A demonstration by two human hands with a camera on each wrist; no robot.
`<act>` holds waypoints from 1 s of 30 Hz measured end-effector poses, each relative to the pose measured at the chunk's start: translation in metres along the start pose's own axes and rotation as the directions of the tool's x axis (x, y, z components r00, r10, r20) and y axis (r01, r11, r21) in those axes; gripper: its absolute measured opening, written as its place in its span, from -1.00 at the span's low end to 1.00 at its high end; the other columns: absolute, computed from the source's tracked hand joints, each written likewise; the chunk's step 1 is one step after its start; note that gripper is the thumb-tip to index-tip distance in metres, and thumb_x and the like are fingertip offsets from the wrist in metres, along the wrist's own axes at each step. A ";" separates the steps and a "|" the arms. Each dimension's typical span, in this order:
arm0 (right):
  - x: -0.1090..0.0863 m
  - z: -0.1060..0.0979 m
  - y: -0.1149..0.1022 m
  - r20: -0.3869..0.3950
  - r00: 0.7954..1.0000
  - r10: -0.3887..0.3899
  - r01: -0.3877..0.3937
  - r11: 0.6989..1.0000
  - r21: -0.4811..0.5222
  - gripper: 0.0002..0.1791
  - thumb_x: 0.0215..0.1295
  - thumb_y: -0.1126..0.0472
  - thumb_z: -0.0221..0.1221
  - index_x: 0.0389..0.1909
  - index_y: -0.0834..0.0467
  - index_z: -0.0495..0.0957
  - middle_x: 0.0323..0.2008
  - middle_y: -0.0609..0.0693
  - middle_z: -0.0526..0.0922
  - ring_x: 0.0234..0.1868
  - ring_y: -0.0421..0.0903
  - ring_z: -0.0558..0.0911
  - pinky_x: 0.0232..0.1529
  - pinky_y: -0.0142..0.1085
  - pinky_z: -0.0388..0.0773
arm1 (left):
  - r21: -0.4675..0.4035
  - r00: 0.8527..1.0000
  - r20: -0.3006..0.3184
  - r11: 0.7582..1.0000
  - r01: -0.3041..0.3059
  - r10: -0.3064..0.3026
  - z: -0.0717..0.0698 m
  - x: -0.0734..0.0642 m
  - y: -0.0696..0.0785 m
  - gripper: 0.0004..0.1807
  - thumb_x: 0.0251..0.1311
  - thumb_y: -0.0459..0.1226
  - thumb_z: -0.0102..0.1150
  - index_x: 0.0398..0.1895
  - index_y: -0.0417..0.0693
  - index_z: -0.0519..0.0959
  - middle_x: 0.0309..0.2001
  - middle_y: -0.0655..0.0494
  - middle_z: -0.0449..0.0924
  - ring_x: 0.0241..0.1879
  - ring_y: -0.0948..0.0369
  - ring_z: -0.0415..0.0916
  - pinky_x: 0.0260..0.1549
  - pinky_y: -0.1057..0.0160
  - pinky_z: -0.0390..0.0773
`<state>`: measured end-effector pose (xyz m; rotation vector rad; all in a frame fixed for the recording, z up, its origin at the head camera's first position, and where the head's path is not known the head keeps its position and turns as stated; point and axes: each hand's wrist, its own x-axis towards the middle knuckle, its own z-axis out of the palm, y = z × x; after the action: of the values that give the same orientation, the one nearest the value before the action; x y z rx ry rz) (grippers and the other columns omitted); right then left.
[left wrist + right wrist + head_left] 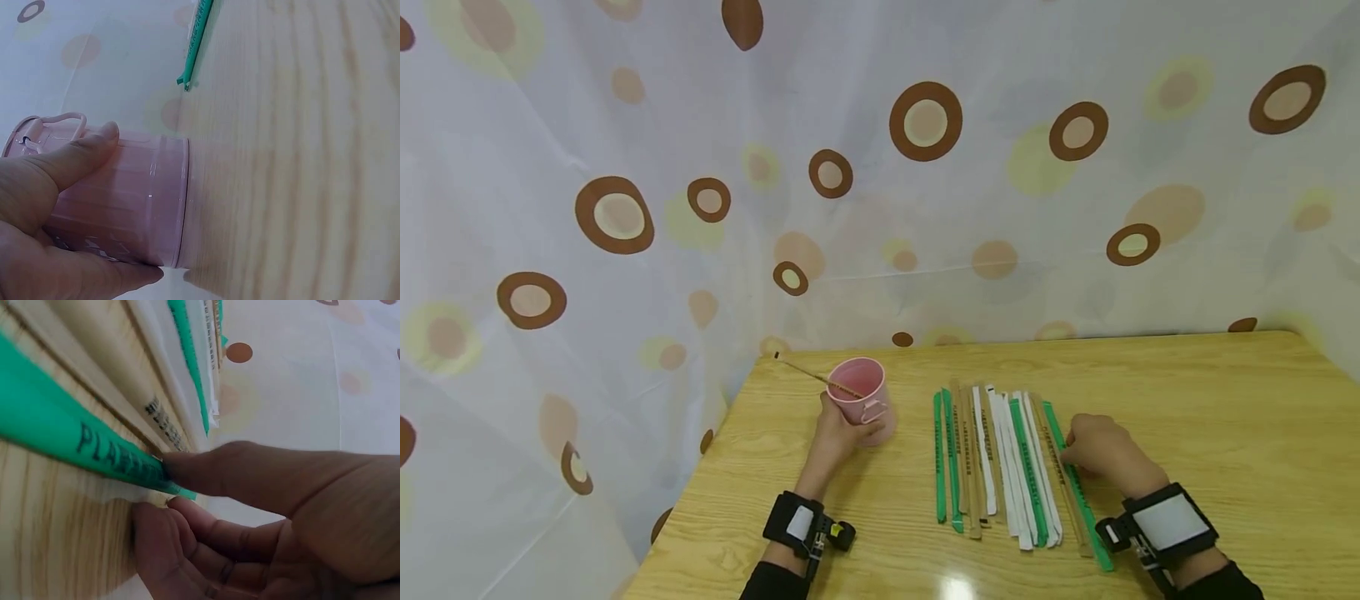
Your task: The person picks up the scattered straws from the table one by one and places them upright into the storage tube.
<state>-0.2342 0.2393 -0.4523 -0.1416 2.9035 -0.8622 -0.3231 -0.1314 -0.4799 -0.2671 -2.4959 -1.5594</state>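
Note:
My left hand (837,435) grips a pink mug (886,423) standing on the table at the left. A brown paper-wrapped straw (808,372) leans out of the mug over its left rim. In the left wrist view, thumb and fingers lie on opposite sides of the mug (125,194). My right hand (1111,454) is at the right end of a row of wrapped straws, pinching the outermost green straw (1088,512). The right wrist view has the thumb on this green straw (59,415) and curled fingers along its other side. The straw still lies along the table.
Beside it, a brown straw (1067,492), several white straws (1011,483) and more green straws (940,458) lie roughly parallel on the wooden table (1247,433). A patterned cloth (865,100) hangs behind and to the left of the table.

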 end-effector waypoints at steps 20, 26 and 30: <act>-0.001 0.003 0.002 -0.098 0.993 0.061 -0.061 0.998 -0.005 -0.77 -0.05 0.25 0.14 -0.71 0.14 0.28 -0.74 -0.03 0.30 -0.73 -0.12 0.32 -0.68 -0.34 0.26 | -0.005 1.000 -0.005 1.000 0.013 -0.013 -0.001 -0.002 0.004 0.03 -0.26 -0.21 0.50 0.26 -0.21 0.03 0.17 -0.22 0.31 0.17 0.00 0.29 0.15 0.04 0.30; 0.000 -0.002 -0.001 -0.119 0.991 0.058 -0.057 0.998 0.009 -0.65 -0.08 0.26 0.13 -0.84 0.04 0.18 -0.82 -0.16 0.11 -0.76 -0.21 0.16 -0.69 -0.40 0.09 | -0.001 1.000 -0.003 1.000 0.006 -0.006 0.001 0.001 0.003 0.03 -0.24 -0.19 0.49 0.26 -0.21 0.02 0.18 -0.21 0.31 0.17 0.02 0.29 0.16 0.06 0.29; -0.002 -0.003 -0.002 -0.117 0.992 0.049 -0.046 0.998 0.033 -0.60 -0.01 0.24 0.13 -0.85 0.02 0.15 -0.81 -0.18 0.05 -0.74 -0.23 0.08 -0.66 -0.40 0.03 | -0.014 1.000 -0.009 1.000 0.017 -0.017 0.002 -0.001 0.002 0.02 -0.25 -0.22 0.49 0.26 -0.22 0.04 0.17 -0.21 0.32 0.18 0.00 0.28 0.17 0.03 0.27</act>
<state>-0.2330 0.2397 -0.4482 -0.0195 2.9867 -0.9362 -0.3220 -0.1290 -0.4790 -0.2411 -2.4881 -1.5815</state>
